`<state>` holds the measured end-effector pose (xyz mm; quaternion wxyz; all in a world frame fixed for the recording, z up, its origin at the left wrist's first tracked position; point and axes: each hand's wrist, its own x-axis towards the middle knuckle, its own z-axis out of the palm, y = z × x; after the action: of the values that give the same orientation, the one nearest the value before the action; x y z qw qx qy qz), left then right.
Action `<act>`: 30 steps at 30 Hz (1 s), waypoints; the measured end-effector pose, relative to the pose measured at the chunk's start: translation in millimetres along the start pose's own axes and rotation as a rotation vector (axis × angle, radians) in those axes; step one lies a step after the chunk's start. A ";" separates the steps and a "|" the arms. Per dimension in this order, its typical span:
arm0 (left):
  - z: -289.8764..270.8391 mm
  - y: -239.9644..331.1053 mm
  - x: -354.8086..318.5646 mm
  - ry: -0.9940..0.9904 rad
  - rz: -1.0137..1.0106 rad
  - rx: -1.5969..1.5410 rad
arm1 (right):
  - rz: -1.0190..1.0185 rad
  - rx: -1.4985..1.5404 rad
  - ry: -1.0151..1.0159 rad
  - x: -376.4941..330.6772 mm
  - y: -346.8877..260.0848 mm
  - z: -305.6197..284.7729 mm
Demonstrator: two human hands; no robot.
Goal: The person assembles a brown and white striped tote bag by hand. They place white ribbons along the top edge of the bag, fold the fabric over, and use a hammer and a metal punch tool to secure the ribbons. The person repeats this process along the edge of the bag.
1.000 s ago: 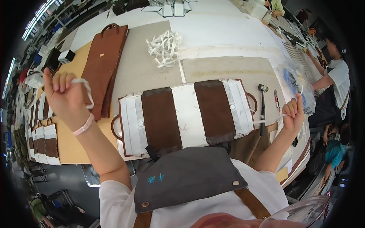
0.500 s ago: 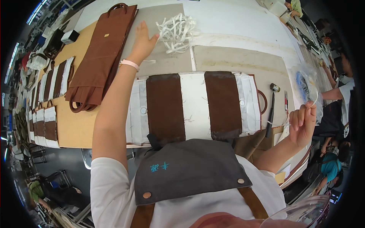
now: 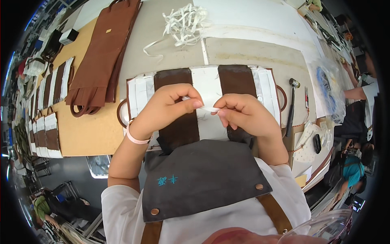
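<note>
A narrow white strip (image 3: 210, 109) stretches between my hands, just over the middle of the work. My left hand (image 3: 168, 107) pinches one end between thumb and forefinger. The other end is in the closed fingertips of my right hand (image 3: 250, 116). Below them lies a flat bag piece (image 3: 205, 81), white with two broad dark brown bands. Brown loop handles stick out at its two sides. My hands and forearms cover parts of both bands. A tangled heap of similar white strips (image 3: 185, 26) sits farther back, one loose tail trailing left.
Stacked brown bags (image 3: 103, 49) lie at the left, beside rows of striped bag pieces (image 3: 51, 132). To the right are a hammer (image 3: 290, 107), a red-handled slim tool (image 3: 306, 97), a clear plastic bag (image 3: 329, 91) and a small black object (image 3: 317, 143). Other people work at the far right.
My left hand has come back from the strip heap to the bag piece. My right hand has swung in from the right. Both now hold the white strip between them.
</note>
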<state>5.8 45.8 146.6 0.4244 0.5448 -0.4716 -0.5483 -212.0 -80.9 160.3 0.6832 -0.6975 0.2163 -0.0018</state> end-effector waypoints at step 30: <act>-66.4 -113.5 -56.3 0.630 -0.025 0.559 | -0.020 -1.641 0.753 33.1 79.1 -115.1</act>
<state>80.1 119.4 49.0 0.3770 0.7857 -0.4426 -0.2112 -240.0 -198.5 82.8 -0.1453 -0.9208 0.3528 -0.0812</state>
